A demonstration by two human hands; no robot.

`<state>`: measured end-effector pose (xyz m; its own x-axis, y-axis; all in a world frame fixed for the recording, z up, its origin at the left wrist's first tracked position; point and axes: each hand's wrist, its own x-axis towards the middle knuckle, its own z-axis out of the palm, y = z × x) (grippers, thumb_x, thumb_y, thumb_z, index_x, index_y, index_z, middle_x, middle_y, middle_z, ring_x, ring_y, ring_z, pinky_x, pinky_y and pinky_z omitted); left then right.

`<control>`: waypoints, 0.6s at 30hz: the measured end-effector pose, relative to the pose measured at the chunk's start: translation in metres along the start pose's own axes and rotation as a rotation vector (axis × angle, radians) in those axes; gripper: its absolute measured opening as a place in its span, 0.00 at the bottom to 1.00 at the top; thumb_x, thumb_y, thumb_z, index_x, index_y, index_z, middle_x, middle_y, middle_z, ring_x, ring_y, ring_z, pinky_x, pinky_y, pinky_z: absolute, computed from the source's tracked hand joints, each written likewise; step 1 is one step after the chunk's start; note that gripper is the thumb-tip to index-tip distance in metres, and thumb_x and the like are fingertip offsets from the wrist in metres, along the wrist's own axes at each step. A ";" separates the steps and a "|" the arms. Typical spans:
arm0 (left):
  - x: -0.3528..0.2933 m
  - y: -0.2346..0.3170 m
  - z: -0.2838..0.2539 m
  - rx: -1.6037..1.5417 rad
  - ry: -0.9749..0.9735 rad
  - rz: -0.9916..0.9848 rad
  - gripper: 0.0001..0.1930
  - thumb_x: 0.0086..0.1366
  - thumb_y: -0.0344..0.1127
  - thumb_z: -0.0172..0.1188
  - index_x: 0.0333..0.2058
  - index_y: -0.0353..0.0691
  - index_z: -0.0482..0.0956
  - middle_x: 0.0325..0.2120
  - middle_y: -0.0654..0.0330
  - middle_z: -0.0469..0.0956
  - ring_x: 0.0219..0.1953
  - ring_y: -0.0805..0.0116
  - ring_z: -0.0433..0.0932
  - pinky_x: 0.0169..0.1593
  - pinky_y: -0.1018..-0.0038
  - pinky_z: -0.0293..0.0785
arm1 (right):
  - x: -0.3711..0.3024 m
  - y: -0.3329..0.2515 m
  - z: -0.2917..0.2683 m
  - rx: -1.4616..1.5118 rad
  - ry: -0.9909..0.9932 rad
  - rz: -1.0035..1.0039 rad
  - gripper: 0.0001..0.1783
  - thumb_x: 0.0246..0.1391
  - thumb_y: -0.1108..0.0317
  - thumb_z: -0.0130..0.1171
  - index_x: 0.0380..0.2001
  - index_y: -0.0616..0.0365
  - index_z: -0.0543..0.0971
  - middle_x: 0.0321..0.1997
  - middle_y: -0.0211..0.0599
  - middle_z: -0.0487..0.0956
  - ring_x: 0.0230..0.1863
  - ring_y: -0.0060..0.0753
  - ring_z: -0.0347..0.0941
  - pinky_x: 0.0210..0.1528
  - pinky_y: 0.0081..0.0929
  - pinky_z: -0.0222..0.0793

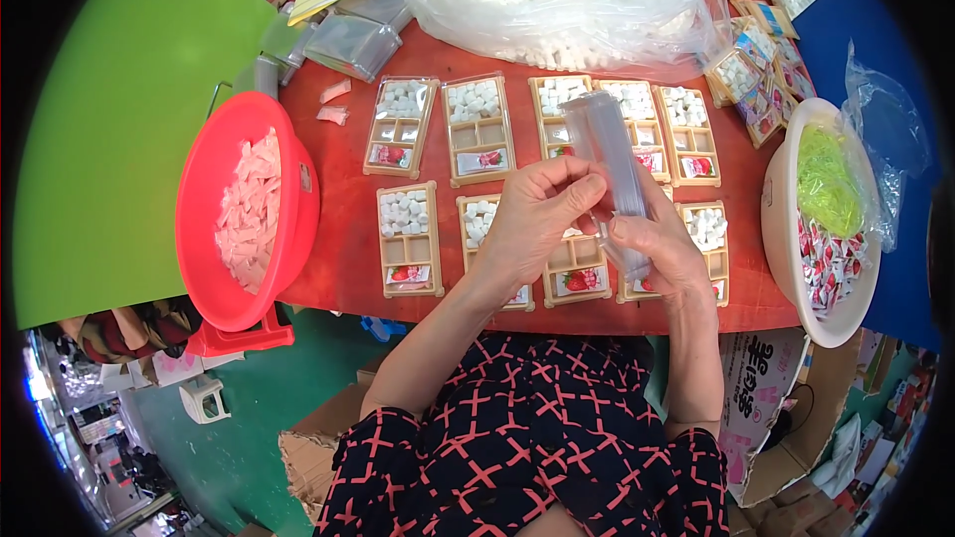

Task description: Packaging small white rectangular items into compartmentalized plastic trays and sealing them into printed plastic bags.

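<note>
My right hand [665, 244] grips a narrow stack of clear plastic lids [619, 174], held tilted above the trays. At the stack's near edge, the thumb and fingers of my left hand [545, 211] are pinched together on a lid. Below and beyond the hands stand beige compartment trays [408, 251] in two rows. Each visible one has small white pieces [403, 97] in its far section and a strawberry-printed packet [488, 161] in its near section. My hands and the lids partly hide several trays.
A red basin [303, 229] of pink wrapped pieces stands left; a cream basin [781, 214] with strawberry packets and a green bag is at right. At the back lie a large clear bag [448, 25] of white pieces, clear boxes [350, 48] and filled packages [766, 99].
</note>
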<state>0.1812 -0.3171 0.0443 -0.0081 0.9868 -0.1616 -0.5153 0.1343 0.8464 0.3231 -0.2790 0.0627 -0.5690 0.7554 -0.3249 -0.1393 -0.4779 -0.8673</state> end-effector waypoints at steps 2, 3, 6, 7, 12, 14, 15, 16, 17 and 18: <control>0.000 0.001 -0.001 -0.024 -0.019 0.002 0.07 0.59 0.31 0.54 0.34 0.34 0.75 0.26 0.63 0.75 0.27 0.80 0.71 0.28 0.85 0.68 | 0.001 0.000 -0.002 -0.019 0.017 0.031 0.52 0.28 0.59 0.66 0.57 0.64 0.53 0.50 0.41 0.65 0.50 0.32 0.63 0.50 0.26 0.60; 0.000 0.000 -0.001 -0.023 -0.020 0.003 0.07 0.59 0.31 0.54 0.34 0.34 0.75 0.26 0.63 0.75 0.27 0.80 0.71 0.28 0.85 0.68 | 0.000 0.000 -0.001 -0.019 0.017 0.030 0.52 0.28 0.59 0.66 0.57 0.64 0.53 0.50 0.41 0.65 0.50 0.32 0.63 0.50 0.26 0.60; 0.001 -0.001 0.000 -0.016 -0.021 0.000 0.07 0.59 0.31 0.54 0.34 0.34 0.75 0.26 0.63 0.75 0.26 0.80 0.71 0.28 0.85 0.68 | 0.000 0.000 -0.001 0.012 0.006 0.025 0.51 0.28 0.59 0.66 0.57 0.64 0.54 0.50 0.41 0.66 0.51 0.32 0.63 0.52 0.26 0.58; 0.001 0.000 0.001 -0.025 -0.005 -0.009 0.07 0.59 0.31 0.54 0.34 0.34 0.75 0.26 0.63 0.75 0.26 0.80 0.71 0.28 0.85 0.68 | 0.000 0.000 -0.001 0.004 0.007 0.023 0.51 0.29 0.59 0.66 0.57 0.64 0.54 0.50 0.41 0.66 0.51 0.32 0.63 0.52 0.26 0.58; 0.003 0.000 0.002 -0.016 0.014 -0.037 0.07 0.59 0.31 0.53 0.33 0.34 0.75 0.25 0.63 0.74 0.26 0.80 0.71 0.27 0.85 0.67 | -0.001 0.002 -0.005 -0.006 0.021 0.022 0.50 0.29 0.60 0.65 0.57 0.65 0.54 0.49 0.41 0.66 0.50 0.32 0.63 0.52 0.27 0.58; 0.003 0.000 0.003 0.017 -0.017 0.007 0.06 0.61 0.31 0.51 0.33 0.35 0.74 0.25 0.64 0.74 0.27 0.80 0.71 0.28 0.84 0.67 | 0.000 0.003 -0.006 0.009 0.021 0.001 0.49 0.30 0.59 0.65 0.56 0.65 0.55 0.49 0.41 0.66 0.50 0.31 0.63 0.52 0.27 0.58; 0.004 -0.001 0.003 0.018 -0.016 0.006 0.06 0.61 0.31 0.51 0.33 0.35 0.74 0.25 0.64 0.74 0.27 0.80 0.71 0.28 0.84 0.67 | 0.001 0.005 -0.007 0.011 0.020 0.001 0.49 0.30 0.59 0.65 0.56 0.65 0.55 0.49 0.41 0.66 0.50 0.31 0.63 0.52 0.27 0.58; 0.004 -0.002 0.002 0.014 -0.042 0.016 0.06 0.61 0.31 0.49 0.33 0.36 0.72 0.27 0.63 0.73 0.29 0.79 0.71 0.30 0.82 0.68 | 0.001 0.006 -0.008 0.041 -0.004 0.018 0.48 0.31 0.59 0.65 0.56 0.65 0.55 0.49 0.42 0.66 0.48 0.33 0.65 0.51 0.27 0.59; 0.004 -0.003 0.001 0.011 -0.067 0.027 0.05 0.62 0.30 0.47 0.33 0.36 0.70 0.30 0.61 0.73 0.31 0.77 0.71 0.33 0.80 0.69 | 0.001 0.007 -0.009 0.071 -0.029 0.034 0.47 0.32 0.60 0.64 0.55 0.65 0.55 0.49 0.43 0.65 0.46 0.34 0.66 0.51 0.27 0.61; 0.004 -0.002 0.001 0.011 -0.070 0.025 0.05 0.62 0.30 0.47 0.33 0.36 0.70 0.30 0.61 0.73 0.31 0.77 0.71 0.33 0.80 0.69 | 0.000 0.006 -0.011 0.073 -0.025 0.033 0.47 0.32 0.60 0.64 0.55 0.65 0.55 0.49 0.43 0.65 0.46 0.34 0.66 0.51 0.27 0.61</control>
<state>0.1830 -0.3137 0.0425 0.0397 0.9937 -0.1045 -0.5063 0.1102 0.8553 0.3316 -0.2769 0.0538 -0.5944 0.7277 -0.3422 -0.1781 -0.5342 -0.8264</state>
